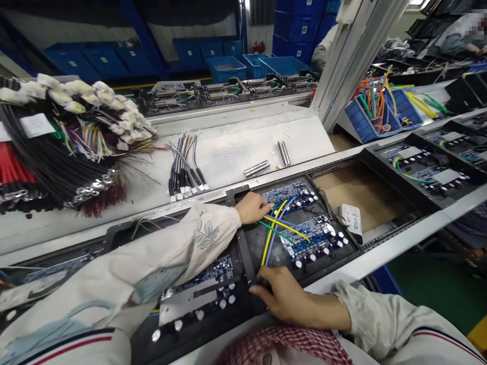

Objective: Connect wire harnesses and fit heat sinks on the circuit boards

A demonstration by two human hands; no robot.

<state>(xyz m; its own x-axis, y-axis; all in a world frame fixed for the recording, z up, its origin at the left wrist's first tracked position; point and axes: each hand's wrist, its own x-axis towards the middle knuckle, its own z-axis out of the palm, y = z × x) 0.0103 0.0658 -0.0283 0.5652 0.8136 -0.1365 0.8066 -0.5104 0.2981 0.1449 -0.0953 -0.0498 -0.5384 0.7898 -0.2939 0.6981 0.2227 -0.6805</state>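
My left hand [252, 208] is closed at the upper left of a black tray [262, 237], with its fingertips beside the blue circuit board [289, 196]. Ends of yellow, green and blue wires [287, 225] reach its fingers; whether it grips them cannot be seen. My right hand [287, 299] is closed at the tray's lower left corner, thumb and forefinger on the black edge. Another yellow wire [269, 238] and a blue one run down from the upper board and end close to these fingers. A second blue board [314, 238] lies lower in the same tray.
A white box-shaped device [351, 220] rests at the tray's right side. More board-filled trays [422, 165] line the rail on the right. Cable bundles [68, 147] are piled at left; short connector cables [186, 167] lie on the bench. A blue bin [365, 121] holds coloured wires. Co-workers appear behind.
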